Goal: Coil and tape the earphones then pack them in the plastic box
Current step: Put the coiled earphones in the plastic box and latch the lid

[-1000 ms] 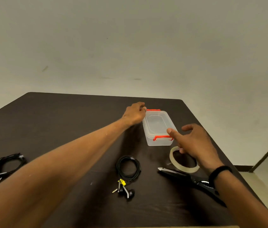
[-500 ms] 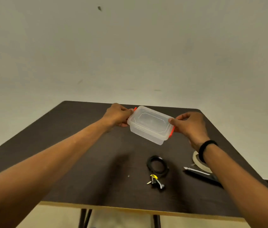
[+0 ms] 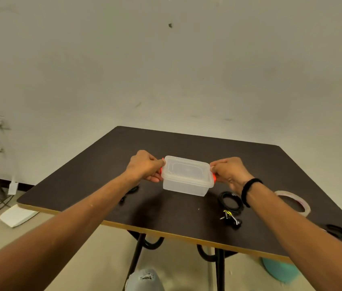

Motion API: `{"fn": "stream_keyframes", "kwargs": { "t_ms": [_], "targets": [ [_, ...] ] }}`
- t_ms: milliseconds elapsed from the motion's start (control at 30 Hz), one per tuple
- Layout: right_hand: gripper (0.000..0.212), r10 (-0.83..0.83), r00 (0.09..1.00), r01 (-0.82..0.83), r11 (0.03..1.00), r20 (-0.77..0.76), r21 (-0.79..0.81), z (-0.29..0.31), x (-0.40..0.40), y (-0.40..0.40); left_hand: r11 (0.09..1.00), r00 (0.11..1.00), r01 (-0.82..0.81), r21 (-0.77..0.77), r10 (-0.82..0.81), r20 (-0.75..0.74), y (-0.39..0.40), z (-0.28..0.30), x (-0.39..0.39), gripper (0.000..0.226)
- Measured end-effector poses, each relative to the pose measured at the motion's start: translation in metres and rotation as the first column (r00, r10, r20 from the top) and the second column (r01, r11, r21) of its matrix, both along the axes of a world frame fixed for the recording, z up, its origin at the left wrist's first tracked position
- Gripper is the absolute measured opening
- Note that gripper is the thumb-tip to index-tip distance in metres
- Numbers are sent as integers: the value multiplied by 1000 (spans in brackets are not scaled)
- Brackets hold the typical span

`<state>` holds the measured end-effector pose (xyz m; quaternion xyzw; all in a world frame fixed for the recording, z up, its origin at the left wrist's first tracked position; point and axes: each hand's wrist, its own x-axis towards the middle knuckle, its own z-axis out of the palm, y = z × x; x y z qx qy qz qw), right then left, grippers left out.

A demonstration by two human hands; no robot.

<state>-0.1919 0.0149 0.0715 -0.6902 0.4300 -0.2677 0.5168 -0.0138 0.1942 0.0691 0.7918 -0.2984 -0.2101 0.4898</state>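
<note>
Clear plastic box (image 3: pixel 186 177) with lid on, orange end clips, left hand (image 3: pixel 144 166) and right hand (image 3: pixel 228 173) each gripping an end

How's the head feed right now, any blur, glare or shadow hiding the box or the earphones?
Head view: box sharp, lid without glare, held by left hand and right hand; soft shadow on the table beneath it; coiled earphones readable; frame edges smear, scissors blurred; wide-angle bowing stretches the forearms.
</note>
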Motion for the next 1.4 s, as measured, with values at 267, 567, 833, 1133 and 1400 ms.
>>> {"fn": "stream_keyframes", "kwargs": {
  "t_ms": [267, 567, 833, 1133, 1400],
  "targets": [
    [17, -17, 999, 16, 1000, -33, -19, -6, -14, -2, 999, 996, -32, 29, 30, 81, -6, -24, 2, 21],
    [18, -67, 987, 21, 953, -144, -302, -9, -19, 2, 997, 983, -75, -5, 75, 169, -12, -33, 1, 23],
    [12, -73, 995, 62, 983, -61, -173, -17, -23, -5, 994, 992, -110, 4, 110, -66, -7, -38, 3, 23],
    [53, -61, 979, -5, 946, -192, -326, -21, -23, 2, 984, 920, -144, 101, 96, 380, -3, -31, -6, 44],
    [38, -32, 991, -9, 956, -133, -295, 5, -25, 16, 960, 918, -212, 185, 131, 375, -6, 2, -16, 49]
  ]
}}
